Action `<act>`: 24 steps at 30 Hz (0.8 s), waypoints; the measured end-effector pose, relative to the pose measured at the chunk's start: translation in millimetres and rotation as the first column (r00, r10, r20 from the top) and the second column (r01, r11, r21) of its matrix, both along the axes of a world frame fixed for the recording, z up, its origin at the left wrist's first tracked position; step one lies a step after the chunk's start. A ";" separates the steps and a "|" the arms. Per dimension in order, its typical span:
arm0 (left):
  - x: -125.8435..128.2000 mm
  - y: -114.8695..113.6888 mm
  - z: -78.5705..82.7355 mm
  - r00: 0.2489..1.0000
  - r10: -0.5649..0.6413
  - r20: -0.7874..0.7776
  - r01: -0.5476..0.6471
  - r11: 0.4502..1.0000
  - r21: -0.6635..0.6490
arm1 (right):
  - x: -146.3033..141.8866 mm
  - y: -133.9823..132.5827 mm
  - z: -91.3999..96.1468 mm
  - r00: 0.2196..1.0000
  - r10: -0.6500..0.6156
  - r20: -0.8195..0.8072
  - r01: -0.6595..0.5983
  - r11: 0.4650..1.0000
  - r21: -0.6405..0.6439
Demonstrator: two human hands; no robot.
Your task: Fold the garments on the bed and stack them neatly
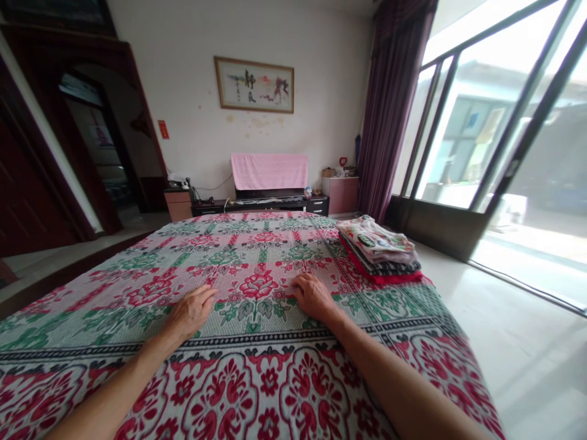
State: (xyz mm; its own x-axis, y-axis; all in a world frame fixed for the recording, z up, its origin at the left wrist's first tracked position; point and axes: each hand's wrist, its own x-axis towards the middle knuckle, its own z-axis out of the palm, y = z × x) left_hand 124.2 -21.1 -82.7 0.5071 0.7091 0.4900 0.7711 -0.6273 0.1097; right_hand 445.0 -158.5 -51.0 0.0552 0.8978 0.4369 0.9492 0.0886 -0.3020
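A floral bedspread [257,330] in red, green and white spreads out before me, with a dark patterned border band across its near part. My left hand [191,310] rests palm down on it, left of a red flower, fingers loosely extended. On the other side of that flower lies my right hand [315,298], its fingers slightly bent against the cloth. Neither hand shows anything held. To the right of my right hand sits a stack of folded clothes [378,247], with a light printed piece on top, dark patterned cloth below it and red cloth at the bottom.
Beyond the bed stands a low dark cabinet [316,205], with a pink cloth [269,172] draped over a screen-like object. A framed picture [255,85] hangs on the wall. Purple curtains [389,110] and large glass doors are at right; a doorway opens at left.
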 end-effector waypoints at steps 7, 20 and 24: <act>1.4 -2.2 1.6 0.999 -0.027 0.040 0.027 1.000 0.010 | 1.8 1.6 -1.3 1.000 0.021 0.006 -0.021 1.000 0.017; 1.1 -5.4 3.6 1.000 0.002 0.017 -0.001 1.000 -0.016 | -1.1 -3.3 4.1 1.000 0.018 -0.023 -0.018 1.000 -0.001; 1.0 -3.7 1.5 0.999 -0.010 0.043 0.010 1.000 -0.003 | -1.0 -2.8 3.6 1.000 0.008 -0.025 -0.008 1.000 -0.011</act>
State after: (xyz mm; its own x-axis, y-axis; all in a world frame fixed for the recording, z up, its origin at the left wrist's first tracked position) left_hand 125.2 -24.8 -81.2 0.4928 0.7057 0.5091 0.7590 -0.6347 0.1451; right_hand 444.1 -161.2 -47.3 0.0590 0.9031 0.4254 0.9405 0.0925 -0.3269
